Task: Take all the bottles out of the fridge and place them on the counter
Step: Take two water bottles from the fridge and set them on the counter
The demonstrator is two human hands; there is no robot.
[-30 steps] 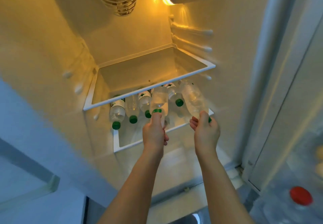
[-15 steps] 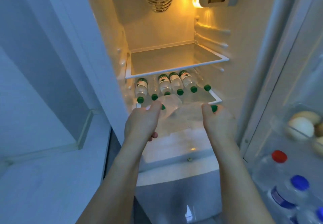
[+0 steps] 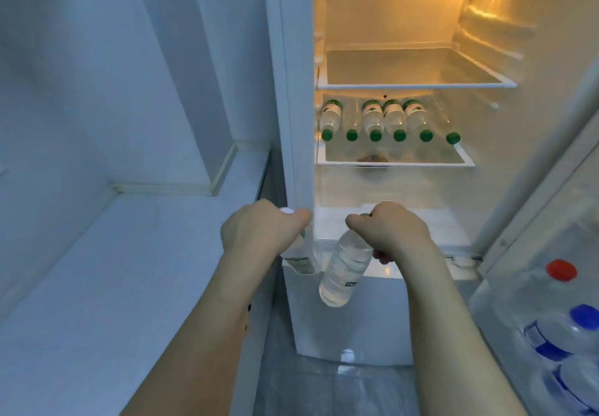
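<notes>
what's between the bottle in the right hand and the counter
The fridge's left wall edge and the left hand lie between the right hand's water bottle and the counter, whose visible surface looks bare.

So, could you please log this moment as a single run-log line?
left hand: grips a mostly hidden bottle | right hand: holds bottle by its neck | six bottles left on fridge shelf | counter bare

Your hands have come back out of the fridge, each carrying a bottle. Your right hand (image 3: 393,230) now holds one bottle (image 3: 343,273) by its neck, hanging tilted in front of the fridge's lower edge. Your left hand (image 3: 259,230) has drawn its bottle (image 3: 296,247), mostly hidden, toward the table (image 3: 113,269). Six bottles (image 3: 393,120) now lie on the shelf (image 3: 395,164).
</notes>
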